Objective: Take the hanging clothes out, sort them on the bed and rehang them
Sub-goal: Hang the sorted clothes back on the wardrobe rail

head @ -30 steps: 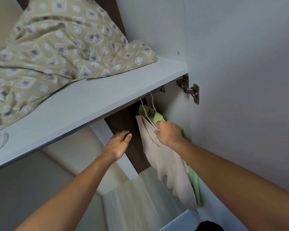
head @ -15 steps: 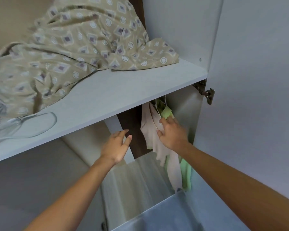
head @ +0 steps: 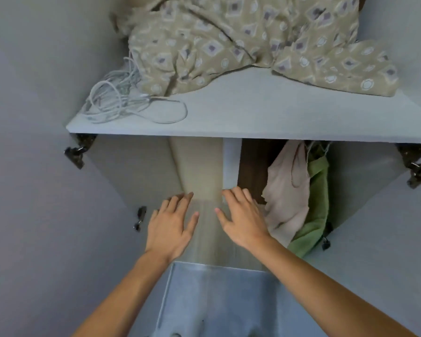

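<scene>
Both hands are flat and hold nothing: the left hand (head: 170,226) and the right hand (head: 244,218) reach side by side into the wardrobe. A pale pink top (head: 286,190) and a green top (head: 317,190) hang at the right under the shelf (head: 253,113), beside the right hand.

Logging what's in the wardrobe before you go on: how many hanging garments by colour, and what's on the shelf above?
Pale pink hanging garment: 1
Green hanging garment: 1
Patterned beige bedding on the shelf: 1
White cable bundle on the shelf: 1
Total: 4

Neither the left hand nor the right hand holds anything. More garments may be hidden behind the two.
</scene>
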Demonstrator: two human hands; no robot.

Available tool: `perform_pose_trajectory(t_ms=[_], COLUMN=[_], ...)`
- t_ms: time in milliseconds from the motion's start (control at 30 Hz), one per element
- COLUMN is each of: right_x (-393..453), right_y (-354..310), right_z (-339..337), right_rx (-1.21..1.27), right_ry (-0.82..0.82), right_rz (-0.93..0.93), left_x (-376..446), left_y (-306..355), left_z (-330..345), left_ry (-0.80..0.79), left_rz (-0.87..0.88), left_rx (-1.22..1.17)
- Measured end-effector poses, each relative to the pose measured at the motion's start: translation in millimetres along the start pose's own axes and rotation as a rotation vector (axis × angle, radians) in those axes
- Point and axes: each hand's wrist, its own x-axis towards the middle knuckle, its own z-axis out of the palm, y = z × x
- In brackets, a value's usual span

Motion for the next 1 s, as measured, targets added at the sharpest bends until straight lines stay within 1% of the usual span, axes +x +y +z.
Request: perform_pose_trajectory(t_ms=[233, 500, 600, 800, 1000], right_x=[-53, -167, -217, -327, -432], right_y=[-85, -228, -289, -398, -489], right_z=[42, 90, 107, 140, 170], right_rx=[0.161, 0.270, 0.271, 0.303, 0.270], right_ry=[-0.199, -0.414, -0.497, -0.601, -0.732], right_rz=[-0.404, -0.832, -0.966, -1.167, -1.405], left_x=[-167, -405, -491, -644, -760], left_y=[-37, -58, -65, -72, -67], left_z=[-9, -34, -35, -36, -38], left_ry=[0.074, 0.265, 0.343, 0.486, 0.564], left_rz=[-0.460, -0.930, -1.084, -1.353, -1.630], left_rx=[-0.002, 0.014, 0.017, 0.004, 0.025])
